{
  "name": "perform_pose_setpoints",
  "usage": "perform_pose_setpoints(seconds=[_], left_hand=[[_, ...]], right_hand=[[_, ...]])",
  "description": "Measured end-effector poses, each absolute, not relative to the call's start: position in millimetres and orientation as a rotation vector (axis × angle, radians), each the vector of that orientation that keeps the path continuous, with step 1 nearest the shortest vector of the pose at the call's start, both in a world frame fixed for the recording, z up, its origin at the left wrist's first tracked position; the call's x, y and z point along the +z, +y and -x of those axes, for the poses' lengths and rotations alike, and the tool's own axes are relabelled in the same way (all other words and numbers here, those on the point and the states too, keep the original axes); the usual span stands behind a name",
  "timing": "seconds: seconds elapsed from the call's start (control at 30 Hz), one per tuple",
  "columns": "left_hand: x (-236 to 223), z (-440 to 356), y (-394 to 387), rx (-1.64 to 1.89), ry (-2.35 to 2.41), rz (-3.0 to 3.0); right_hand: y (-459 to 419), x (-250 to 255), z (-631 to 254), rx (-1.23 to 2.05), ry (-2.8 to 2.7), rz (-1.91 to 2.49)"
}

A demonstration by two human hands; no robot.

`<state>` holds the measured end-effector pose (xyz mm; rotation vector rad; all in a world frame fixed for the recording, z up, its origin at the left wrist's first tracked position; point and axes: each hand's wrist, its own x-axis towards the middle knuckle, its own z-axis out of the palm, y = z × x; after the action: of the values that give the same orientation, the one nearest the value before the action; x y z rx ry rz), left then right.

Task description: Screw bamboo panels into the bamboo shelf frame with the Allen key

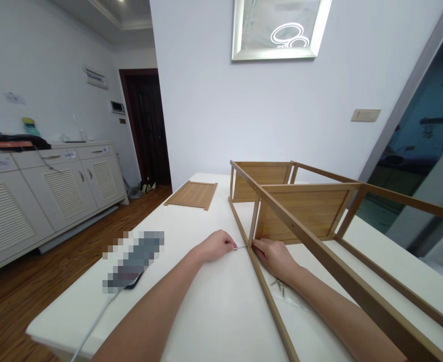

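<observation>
A wooden shelf frame point(304, 229) with two slatted shelves lies on its side on the white table. My left hand point(218, 246) is closed in a pinch on a thin metal hex key point(240, 247), whose far end meets the outer side of the lower rail. Just across that rail, my right hand point(272, 254) has its fingers curled against the corner where the nearer shelf point(300, 213) joins the rail. Its fingertips are partly hidden by the wood. Beneath my right forearm lie several screws point(280, 286) beside a clear plastic bag point(293, 299).
A loose slatted panel point(193, 194) rests flat at the table's far left. A blurred-out phone point(134, 261) with a white cable point(93, 324) lies near the left edge. The long upper rail point(319, 246) passes above my right forearm. White cabinets point(67, 186) stand left.
</observation>
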<state>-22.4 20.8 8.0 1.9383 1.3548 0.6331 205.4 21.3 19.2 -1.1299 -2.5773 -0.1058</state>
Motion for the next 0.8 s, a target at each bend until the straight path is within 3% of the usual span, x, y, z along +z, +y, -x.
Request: perform_pose_setpoints(seconds=[0.8], left_hand=[[13.0,29.2,21.1,0.714,1.274,-1.799]], right_hand=[[21.6,18.4,-205.8,-0.108,-2.579,1.126]])
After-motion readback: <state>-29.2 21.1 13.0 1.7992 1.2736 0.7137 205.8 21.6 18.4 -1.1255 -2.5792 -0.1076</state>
